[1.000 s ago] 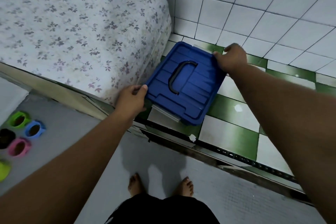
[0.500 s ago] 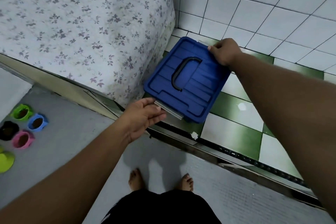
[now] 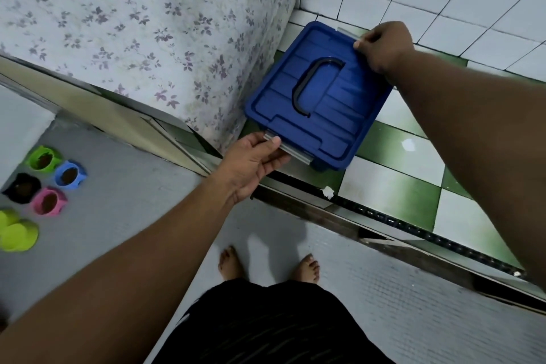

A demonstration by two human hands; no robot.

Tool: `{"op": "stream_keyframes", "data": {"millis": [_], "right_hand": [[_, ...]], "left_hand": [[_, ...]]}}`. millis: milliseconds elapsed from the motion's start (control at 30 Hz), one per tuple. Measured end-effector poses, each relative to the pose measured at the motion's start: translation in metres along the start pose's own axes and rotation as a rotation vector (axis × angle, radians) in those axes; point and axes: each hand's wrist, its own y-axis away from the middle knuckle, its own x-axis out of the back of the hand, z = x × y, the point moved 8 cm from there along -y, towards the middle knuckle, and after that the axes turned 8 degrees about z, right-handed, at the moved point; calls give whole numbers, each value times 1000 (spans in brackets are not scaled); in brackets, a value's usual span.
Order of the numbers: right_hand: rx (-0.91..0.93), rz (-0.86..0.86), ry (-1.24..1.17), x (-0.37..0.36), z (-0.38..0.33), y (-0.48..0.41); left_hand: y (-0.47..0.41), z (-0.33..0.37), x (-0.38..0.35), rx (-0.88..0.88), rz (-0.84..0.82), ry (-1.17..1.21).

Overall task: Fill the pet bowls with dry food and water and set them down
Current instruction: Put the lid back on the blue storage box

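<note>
- On the green-and-white tiled floor (image 3: pixel 407 186), just beside the floral mattress (image 3: pixel 147 23), sits the blue lidded container (image 3: pixel 339 115)
- the left hand (image 3: pixel 251 162) pinches its near grey latch (image 3: pixel 292 152), thumb on top, fingers curled beneath
- the right hand (image 3: pixel 384 46) grips the far latch (image 3: pixel 348 32), fingers curled over the lid's edge
- five small pet bowls (image 3: pixel 48 202) cluster far left on the grey mat (image 3: pixel 133 201), well apart from the container

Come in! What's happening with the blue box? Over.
Left hand pinches near latch. Right hand grips far edge. Lid on blue box. Nothing in the way.
</note>
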Motion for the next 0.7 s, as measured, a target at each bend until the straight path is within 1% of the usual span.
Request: {"op": "stream_keyframes", "data": {"millis": [167, 367, 467, 700], "right_hand": [[28, 23, 27, 1, 0, -1], [68, 23, 77, 2, -4, -1], [63, 54, 67, 3, -3, -1], [84, 116, 43, 2, -2, 4]], "left_hand": [[7, 0, 5, -41, -68, 65], [0, -6, -4, -47, -87, 122], [0, -7, -7, -57, -76, 150], [2, -5, -5, -94, 11, 142]]}}
